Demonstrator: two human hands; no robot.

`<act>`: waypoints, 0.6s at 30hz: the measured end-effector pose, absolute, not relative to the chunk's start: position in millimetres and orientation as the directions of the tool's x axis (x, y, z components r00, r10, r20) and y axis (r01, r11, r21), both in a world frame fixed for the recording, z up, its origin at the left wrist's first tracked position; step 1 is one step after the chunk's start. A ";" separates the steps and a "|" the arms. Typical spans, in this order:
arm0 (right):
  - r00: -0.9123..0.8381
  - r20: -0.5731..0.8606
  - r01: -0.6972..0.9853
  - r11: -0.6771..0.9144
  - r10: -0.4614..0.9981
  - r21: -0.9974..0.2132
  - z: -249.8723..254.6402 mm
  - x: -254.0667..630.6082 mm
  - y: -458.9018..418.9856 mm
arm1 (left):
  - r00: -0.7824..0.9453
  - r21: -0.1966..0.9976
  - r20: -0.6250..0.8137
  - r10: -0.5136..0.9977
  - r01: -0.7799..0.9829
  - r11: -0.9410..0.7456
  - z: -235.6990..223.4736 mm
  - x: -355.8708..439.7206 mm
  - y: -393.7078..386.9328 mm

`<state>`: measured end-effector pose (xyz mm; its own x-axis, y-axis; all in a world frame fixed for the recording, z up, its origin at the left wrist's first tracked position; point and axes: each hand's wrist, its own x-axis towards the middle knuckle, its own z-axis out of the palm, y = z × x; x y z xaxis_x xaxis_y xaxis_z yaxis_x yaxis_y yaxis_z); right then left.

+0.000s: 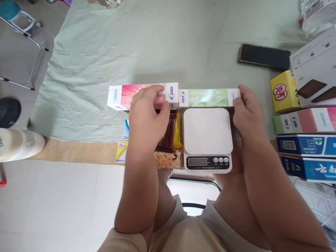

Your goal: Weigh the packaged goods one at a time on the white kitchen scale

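A pink-and-white toothpaste box lies lengthwise on the cloth, and my left hand grips it from above, thumb on the near side. End to end with it lies a green-and-white toothpaste box. My right hand pinches that box's right end, thumb in front. Just below the green box sits a white kitchen scale, its pan bare and display blank. Left of the scale are a dark brown wrapped bar, a yellow packet and a clear-wrapped snack, partly hidden by my left arm.
Small medicine boxes show beside my left forearm. A phone, a yellow box and several stacked cartons stand at the right. A white bottle is at the left table edge; a folding chair stands beyond.
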<state>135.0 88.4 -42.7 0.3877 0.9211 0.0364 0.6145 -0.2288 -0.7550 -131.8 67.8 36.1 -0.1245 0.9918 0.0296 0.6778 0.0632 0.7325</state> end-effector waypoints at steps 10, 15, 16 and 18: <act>0.357 0.051 0.613 -0.193 0.933 -0.766 -46.3 142.4 87.6 | -0.051 0.690 0.053 0.997 0.724 0.001 30.6 -131.0 66.7; 0.370 0.027 0.590 -0.212 0.929 -0.779 -45.8 139.7 88.0 | -0.102 0.646 0.040 0.994 0.762 0.052 34.4 -126.3 67.5; 0.366 0.031 0.587 -0.205 0.930 -0.783 -45.7 139.2 88.0 | -0.110 0.639 0.034 0.993 0.767 0.063 34.3 -125.5 67.5; 0.357 0.034 0.575 -0.191 0.933 -0.795 -46.0 138.6 88.3 | -0.107 0.634 0.024 0.994 0.770 0.068 33.8 -124.5 67.1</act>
<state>138.6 88.3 -46.0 0.3575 0.9333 0.0340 0.5751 -0.1913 -0.7954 -124.5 67.1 33.8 -0.1072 0.9939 0.0243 0.7704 0.0676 0.6340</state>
